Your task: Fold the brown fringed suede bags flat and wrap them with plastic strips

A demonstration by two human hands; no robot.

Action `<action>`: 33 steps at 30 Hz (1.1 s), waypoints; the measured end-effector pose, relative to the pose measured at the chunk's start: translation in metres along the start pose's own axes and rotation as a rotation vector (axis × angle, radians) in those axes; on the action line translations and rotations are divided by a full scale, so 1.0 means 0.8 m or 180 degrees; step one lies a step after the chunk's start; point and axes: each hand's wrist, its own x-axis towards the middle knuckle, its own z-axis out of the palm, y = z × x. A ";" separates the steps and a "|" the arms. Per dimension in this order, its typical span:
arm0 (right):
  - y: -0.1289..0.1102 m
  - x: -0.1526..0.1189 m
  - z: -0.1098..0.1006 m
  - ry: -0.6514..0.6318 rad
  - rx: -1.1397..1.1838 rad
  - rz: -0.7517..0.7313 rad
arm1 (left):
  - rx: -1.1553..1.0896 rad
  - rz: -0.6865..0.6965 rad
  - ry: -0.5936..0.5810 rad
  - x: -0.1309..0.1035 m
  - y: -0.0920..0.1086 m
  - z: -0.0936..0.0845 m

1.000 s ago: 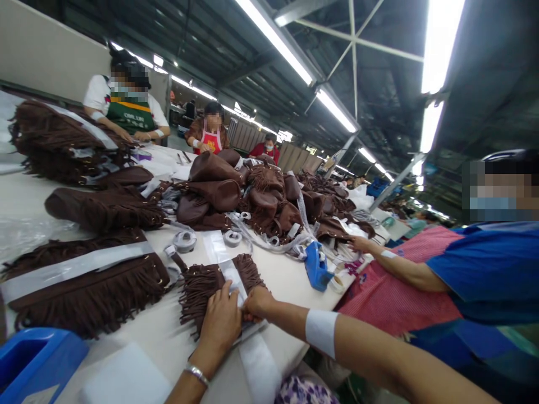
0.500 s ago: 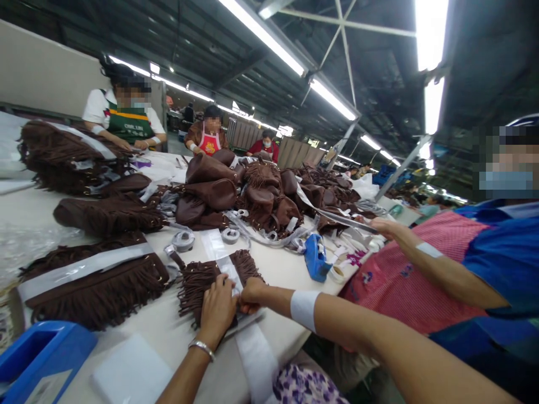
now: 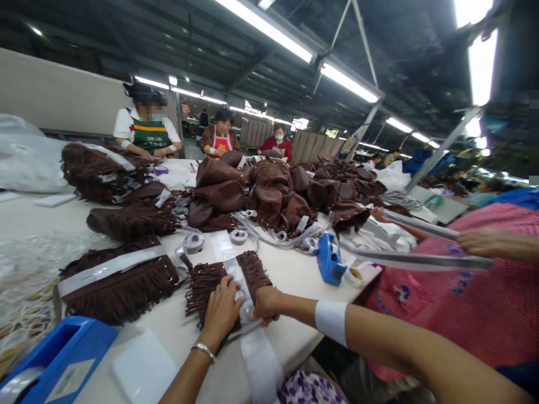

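Both hands on fringed piece [image 3: 219, 280] at table's near edge | left hand [image 3: 222, 310] flat, pressing | right hand [image 3: 266, 303] curled, pinching clear tape strip [image 3: 240, 280] | advice: keep tape taut, smooth outward.

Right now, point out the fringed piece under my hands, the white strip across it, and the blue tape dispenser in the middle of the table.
Fringed piece [image 3: 201, 283], head view, left fringe.
White strip [image 3: 234, 268], head view, upper stretch.
Blue tape dispenser [image 3: 329, 259], head view, body.

left hand [image 3: 221, 310] palm down, fingers spread, right hand [image 3: 264, 303] curled beside it, forearms reaching forward
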 end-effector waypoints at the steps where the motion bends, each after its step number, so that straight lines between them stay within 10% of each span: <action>1: 0.003 -0.008 -0.006 -0.0005 -0.0161 -0.0119 | -0.0019 -0.0005 -0.0011 0.000 0.000 0.000; 11: 0.022 -0.061 -0.003 0.0167 -0.1859 -0.1776 | -0.0120 -0.0105 0.0055 -0.004 0.009 -0.007; 17: -0.026 -0.072 -0.067 0.1056 -0.1092 -0.3138 | -0.0155 -0.0128 0.0056 -0.002 0.021 -0.011; 22: -0.070 0.027 -0.097 0.0780 -0.0480 -0.2643 | -0.0300 -0.0202 0.0385 -0.008 0.009 -0.037; 27: -0.151 0.161 -0.062 0.0075 -0.0303 -0.1853 | -0.0401 -0.1612 0.1640 0.015 -0.054 -0.067; 33: -0.219 0.259 0.020 -0.0627 -0.0192 -0.1569 | -0.0480 -0.2227 0.1068 0.039 -0.088 -0.055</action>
